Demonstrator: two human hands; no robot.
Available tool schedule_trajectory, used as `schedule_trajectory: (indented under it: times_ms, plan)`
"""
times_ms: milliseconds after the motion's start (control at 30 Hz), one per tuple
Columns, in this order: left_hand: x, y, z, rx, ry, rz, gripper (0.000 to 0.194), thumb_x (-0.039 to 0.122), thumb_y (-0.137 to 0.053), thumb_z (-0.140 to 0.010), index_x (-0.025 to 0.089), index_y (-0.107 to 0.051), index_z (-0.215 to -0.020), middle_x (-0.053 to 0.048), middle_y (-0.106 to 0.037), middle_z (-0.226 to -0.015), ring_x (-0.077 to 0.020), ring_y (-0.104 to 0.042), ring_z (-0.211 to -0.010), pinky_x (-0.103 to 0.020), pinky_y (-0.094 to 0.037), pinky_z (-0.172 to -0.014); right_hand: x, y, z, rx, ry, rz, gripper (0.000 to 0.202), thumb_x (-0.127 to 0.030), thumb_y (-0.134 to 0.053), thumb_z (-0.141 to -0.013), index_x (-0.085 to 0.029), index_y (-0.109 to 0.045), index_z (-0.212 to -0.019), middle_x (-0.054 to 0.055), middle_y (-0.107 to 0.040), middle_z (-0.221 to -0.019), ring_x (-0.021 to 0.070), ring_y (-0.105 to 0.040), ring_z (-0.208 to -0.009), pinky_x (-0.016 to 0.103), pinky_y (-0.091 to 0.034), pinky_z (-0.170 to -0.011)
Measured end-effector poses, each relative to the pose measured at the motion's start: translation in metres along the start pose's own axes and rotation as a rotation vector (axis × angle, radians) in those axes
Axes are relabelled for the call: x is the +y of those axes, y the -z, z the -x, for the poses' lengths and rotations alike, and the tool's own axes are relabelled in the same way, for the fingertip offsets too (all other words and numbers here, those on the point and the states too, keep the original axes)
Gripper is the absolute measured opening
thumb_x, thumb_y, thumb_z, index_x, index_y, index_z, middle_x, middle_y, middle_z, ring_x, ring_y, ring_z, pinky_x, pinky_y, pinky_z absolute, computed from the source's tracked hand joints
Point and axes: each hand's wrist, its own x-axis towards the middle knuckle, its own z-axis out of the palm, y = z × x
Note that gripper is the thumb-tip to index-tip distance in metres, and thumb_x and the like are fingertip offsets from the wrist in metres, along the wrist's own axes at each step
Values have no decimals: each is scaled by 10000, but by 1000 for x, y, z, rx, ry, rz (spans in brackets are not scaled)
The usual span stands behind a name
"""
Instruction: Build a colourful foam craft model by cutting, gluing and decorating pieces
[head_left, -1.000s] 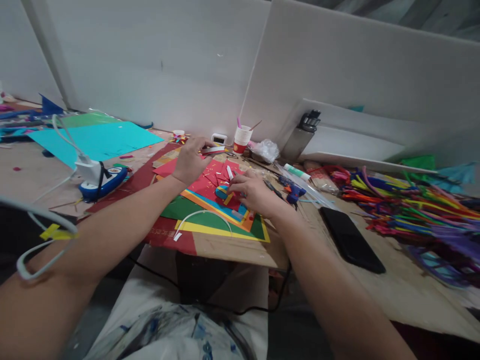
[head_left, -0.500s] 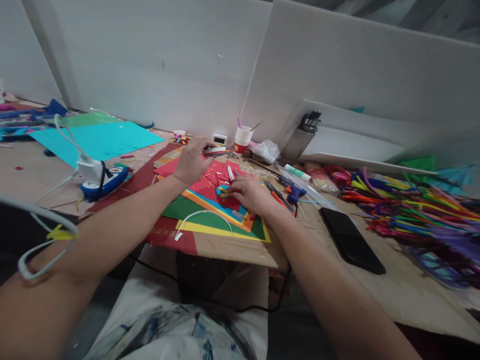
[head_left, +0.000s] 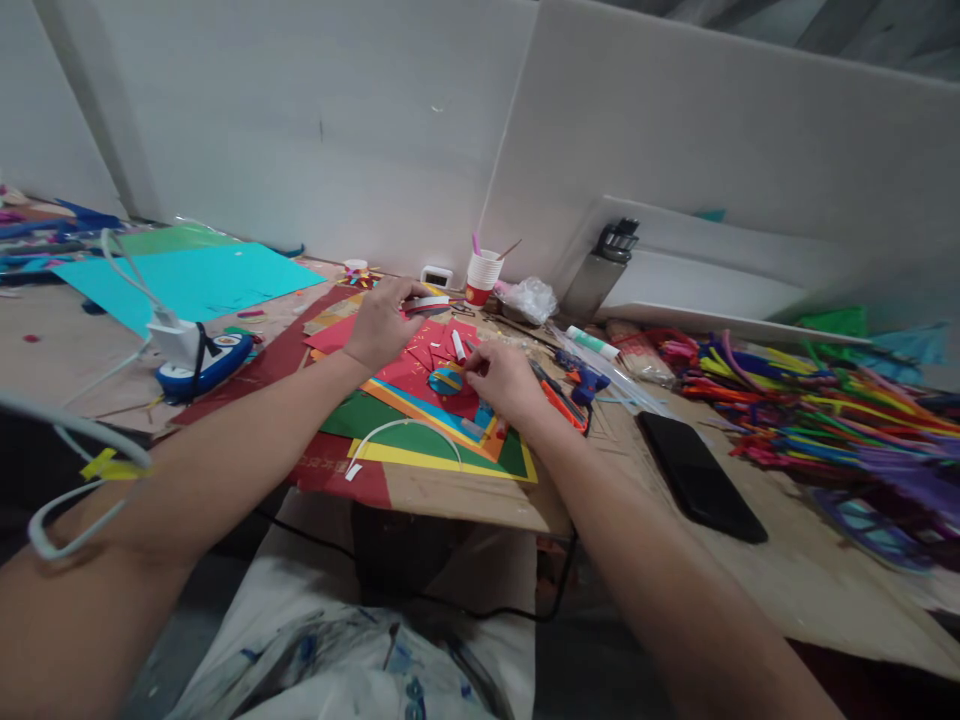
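My left hand (head_left: 382, 322) is closed on a small red and white item (head_left: 429, 304), held above the back of the stacked coloured paper. My right hand (head_left: 504, 378) hovers at the right side of the red paper (head_left: 401, 352), its fingers bent together; what they pinch, if anything, is too small to make out. Just left of those fingers lies a round blue and yellow piece (head_left: 445, 381). A white marker-like stick (head_left: 458, 346) rests behind it. In front, a thin white arc (head_left: 397, 424) with a white tab lies across green and yellow sheets.
A black phone (head_left: 697, 475) and coloured pipe cleaners (head_left: 817, 400) are at the right. Stacked paper cups (head_left: 484, 275), a bottle (head_left: 596, 275) and a glue stick (head_left: 592, 343) stand or lie behind. A blue power strip (head_left: 206, 368) and cyan sheet (head_left: 195, 285) are left.
My right hand has drawn back slightly to the right from the round blue and yellow piece, which now shows more fully. My left hand keeps its hold. The view has shifted a little.
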Motion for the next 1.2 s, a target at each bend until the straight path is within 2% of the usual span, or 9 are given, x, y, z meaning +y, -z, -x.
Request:
schedule_trajectory:
  times_ms: [233, 333, 467, 633, 700, 833, 1000, 1200]
  plan:
    - [0, -1, 0, -17, -19, 20, 160, 212, -741, -759, 201, -641, -883, -44, -698, -888, -187, -626, -858, -319, -486, -766, 3, -7, 2, -142, -37, -25, 81, -167, -692, -747, -208, -753, -781, 18, -722, -769, 151, -613, -680, 255, -420, -621]
    - [0, -1, 0, -25, -28, 19, 155, 209, -733, -762, 202, -641, -887, -42, -699, -888, -187, -628, -855, -318, -487, -761, 1, -7, 3, -160, -44, -51, 96, -170, -682, -764, -216, -760, -794, 17, -730, -772, 158, -625, -696, 256, -433, -634]
    - [1, 0, 0, -16, -33, 13, 157, 161, -720, -746, 206, -649, -879, -41, -707, -879, -186, -623, -836, -321, -493, -741, -2, 1, 2, -93, -96, -97, 143, -151, -631, -786, -214, -757, -810, 11, -720, -745, 159, -620, -684, 265, -441, -644]
    - [5, 5, -1, 15, -148, 57, 203, 51, -637, -745, 207, -664, -872, -40, -723, -894, -203, -627, -897, -361, -500, -812, -3, 18, 4, 95, -159, -153, 158, -273, -681, -771, -193, -714, -903, 10, -679, -725, 152, -580, -648, 271, -424, -617]
    - [8, 7, -1, 27, -215, 89, 207, 35, -620, -750, 209, -662, -853, -32, -731, -902, -198, -636, -913, -371, -496, -853, -2, 26, 6, 177, -178, -195, 145, -283, -692, -752, -188, -685, -862, 5, -668, -713, 146, -571, -642, 266, -419, -611]
    - [13, 8, 0, 23, -267, 122, 182, 39, -621, -771, 212, -655, -815, -23, -732, -909, -181, -650, -940, -362, -498, -892, -2, 39, 11, 243, -185, -261, 118, -302, -658, -769, -186, -673, -760, 9, -667, -685, 146, -559, -632, 270, -406, -598]
    - [13, 5, 4, -64, -255, 154, 195, 35, -624, -769, 210, -656, -849, -31, -734, -961, -170, -665, -985, -351, -512, -920, -3, 43, 12, 308, -139, -256, 150, -316, -639, -789, -182, -706, -791, 11, -647, -658, 144, -538, -612, 275, -402, -592]
    - [14, 1, 8, -122, -242, 161, 164, 77, -607, -802, 213, -658, -879, -46, -728, -998, -174, -661, -1008, -361, -516, -924, -6, 39, 13, 369, -11, -159, 149, -289, -624, -805, -191, -728, -848, 44, -671, -750, 171, -585, -693, 298, -454, -650]
